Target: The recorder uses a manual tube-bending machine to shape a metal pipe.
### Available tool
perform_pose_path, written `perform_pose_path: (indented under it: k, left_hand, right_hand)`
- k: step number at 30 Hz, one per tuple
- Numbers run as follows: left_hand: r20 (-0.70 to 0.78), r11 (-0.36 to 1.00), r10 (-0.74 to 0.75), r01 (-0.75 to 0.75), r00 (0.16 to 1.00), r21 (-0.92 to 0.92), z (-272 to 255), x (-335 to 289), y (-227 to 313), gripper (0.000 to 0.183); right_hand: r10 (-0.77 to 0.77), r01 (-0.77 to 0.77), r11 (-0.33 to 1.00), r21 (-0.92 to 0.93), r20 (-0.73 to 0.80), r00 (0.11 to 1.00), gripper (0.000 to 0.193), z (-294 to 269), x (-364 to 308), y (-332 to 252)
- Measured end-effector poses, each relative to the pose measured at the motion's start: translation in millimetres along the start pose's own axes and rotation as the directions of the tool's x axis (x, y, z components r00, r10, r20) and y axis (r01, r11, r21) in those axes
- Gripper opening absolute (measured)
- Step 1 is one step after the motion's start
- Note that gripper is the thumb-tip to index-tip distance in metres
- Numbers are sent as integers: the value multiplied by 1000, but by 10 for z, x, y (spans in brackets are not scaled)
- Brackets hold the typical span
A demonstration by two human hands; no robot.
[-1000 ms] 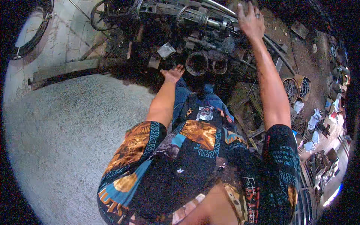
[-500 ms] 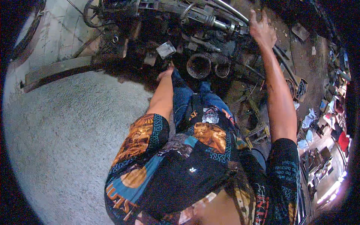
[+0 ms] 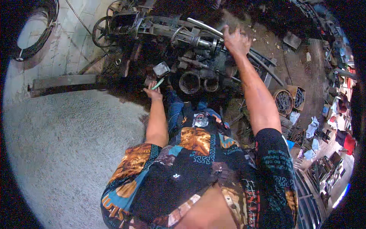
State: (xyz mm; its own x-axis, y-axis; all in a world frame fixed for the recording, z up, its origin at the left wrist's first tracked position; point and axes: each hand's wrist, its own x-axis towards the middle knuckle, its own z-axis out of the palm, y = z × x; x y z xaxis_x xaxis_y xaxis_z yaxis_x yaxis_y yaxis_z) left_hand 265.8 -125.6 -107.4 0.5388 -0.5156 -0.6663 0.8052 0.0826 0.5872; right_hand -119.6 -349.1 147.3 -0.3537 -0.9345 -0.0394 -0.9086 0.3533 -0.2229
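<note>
The person's left hand (image 3: 153,92) is gripping a slim, pale green, stick-shaped thing (image 3: 158,83), the fingers bending around its lower end; it is slanting up to the right, and its exact kind is staying unclear. Just above it, a light grey, box-shaped block (image 3: 161,69) is sitting beside the dark metal machine.

The right hand (image 3: 237,42) is reaching far forward and lying over a long, silvery, round metal rod (image 3: 204,27), thumb side toward it. Its fingers are spreading partly apart; whether they are closing around the rod, one cannot tell. The rod is running slantwise along the far side of a dark, greasy metal machine (image 3: 190,36) with a spoked black handwheel (image 3: 101,31) at its left end.

Nearer the person, two round, dark, open-topped containers (image 3: 189,83) are standing side by side. Off to the right, a brown cardboard box (image 3: 299,96) is holding thin metal pieces.
</note>
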Motion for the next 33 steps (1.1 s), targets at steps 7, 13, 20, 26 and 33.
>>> perform_pose_path:
  k: [7,13,20,26,33]
  left_hand:
    - [27,872,72,-76,997,484,153,-191,-21,68]
    - [233,12,360,-254,903,967,775,-667,-255,86]
    - [332,-232,385,-258,861,938,841,-673,-251,103]
    - [313,-269,354,-225,881,936,818,-704,-270,105]
    - [334,-348,301,-223,893,911,893,-761,-170,106]
  right_hand:
    - [-2,3,998,68,-23,1000,78,63,-15,-38]
    - [-100,122,979,165,-134,986,75,133,26,68]
    - [-351,397,916,64,-355,866,60,134,-130,483]
    - [-294,303,953,-11,-282,913,56,137,-170,719]
    - [-146,156,986,60,-146,979,56,106,-128,601]
